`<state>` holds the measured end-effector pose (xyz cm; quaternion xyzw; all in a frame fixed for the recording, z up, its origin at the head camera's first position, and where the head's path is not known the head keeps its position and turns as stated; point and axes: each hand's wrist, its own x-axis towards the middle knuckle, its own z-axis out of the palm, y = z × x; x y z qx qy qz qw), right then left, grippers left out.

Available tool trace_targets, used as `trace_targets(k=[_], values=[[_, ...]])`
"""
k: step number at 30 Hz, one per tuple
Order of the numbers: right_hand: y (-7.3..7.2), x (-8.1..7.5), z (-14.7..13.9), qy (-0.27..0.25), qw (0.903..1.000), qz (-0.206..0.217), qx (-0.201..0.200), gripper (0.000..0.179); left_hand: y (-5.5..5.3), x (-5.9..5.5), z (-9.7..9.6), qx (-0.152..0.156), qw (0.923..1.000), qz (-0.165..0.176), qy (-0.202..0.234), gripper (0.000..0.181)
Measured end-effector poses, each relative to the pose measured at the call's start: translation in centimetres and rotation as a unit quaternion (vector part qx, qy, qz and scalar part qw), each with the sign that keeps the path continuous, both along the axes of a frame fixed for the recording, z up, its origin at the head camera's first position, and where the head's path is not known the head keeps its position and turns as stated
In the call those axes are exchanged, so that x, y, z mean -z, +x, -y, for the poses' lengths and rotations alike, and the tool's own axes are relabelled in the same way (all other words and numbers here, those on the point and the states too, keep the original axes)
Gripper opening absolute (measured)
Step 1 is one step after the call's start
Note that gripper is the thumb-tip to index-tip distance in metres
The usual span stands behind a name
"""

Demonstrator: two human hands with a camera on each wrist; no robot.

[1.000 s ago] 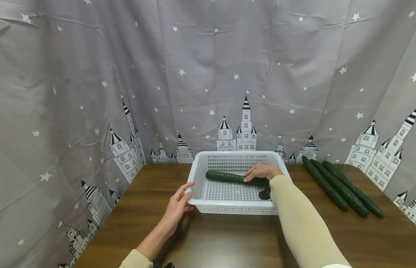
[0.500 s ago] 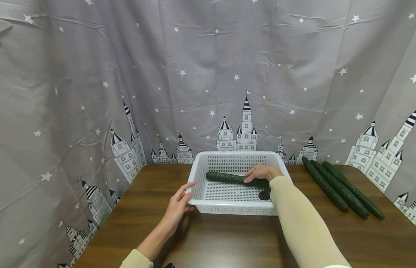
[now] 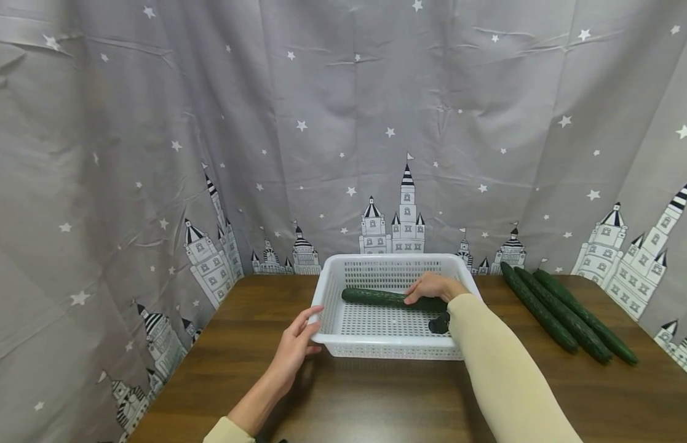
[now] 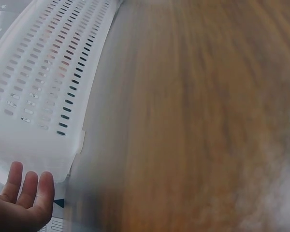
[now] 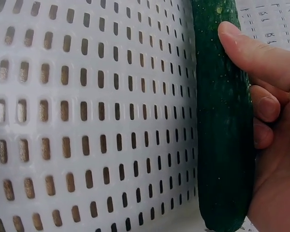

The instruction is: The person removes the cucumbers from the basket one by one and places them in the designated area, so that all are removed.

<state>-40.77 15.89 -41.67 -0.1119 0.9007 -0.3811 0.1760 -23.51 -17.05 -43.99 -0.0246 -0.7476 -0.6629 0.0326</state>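
Observation:
A white perforated plastic basket point(image 3: 392, 349) stands on the wooden table. Inside it lies one long dark green cucumber point(image 3: 372, 297), roughly crosswise. My right hand point(image 3: 434, 287) grips it near its right part; in the right wrist view the thumb lies along the cucumber point(image 5: 223, 135) and the other fingers curl behind. At the basket's left front corner my left hand point(image 3: 290, 347) holds the rim. Three of its fingers point(image 4: 26, 193) show beside the basket wall point(image 4: 50, 67) in the left wrist view. The right sleeve covers part of the basket's right side.
To the right, several-inch-apart from the basket, three more cucumbers point(image 3: 564, 314) lie side by side on the table point(image 3: 387, 400). A grey curtain point(image 3: 387, 92) with stars and castles hangs behind. A small black object point(image 3: 440, 323) sits under the right wrist.
The scene sits slightly lower in the head view, as the camera has tilted a little. Both hands, the basket and the cucumber hold the same places relative to each other.

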Motion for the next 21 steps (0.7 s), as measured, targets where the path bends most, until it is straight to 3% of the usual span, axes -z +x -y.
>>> trace_targets(k=[14, 21], values=[[0.0, -0.8, -0.2, 0.003, 0.9996, -0.012, -0.024, 0.037, -0.1, 0.1, 0.0, 0.004, 1.0, 0.004, 0.002, 0.038], [-0.4, -2.0, -0.3, 0.018, 0.9983, -0.029, -0.047, 0.041, 0.0, 0.0, 0.1, 0.004, 1.0, 0.007, 0.005, 0.038]])
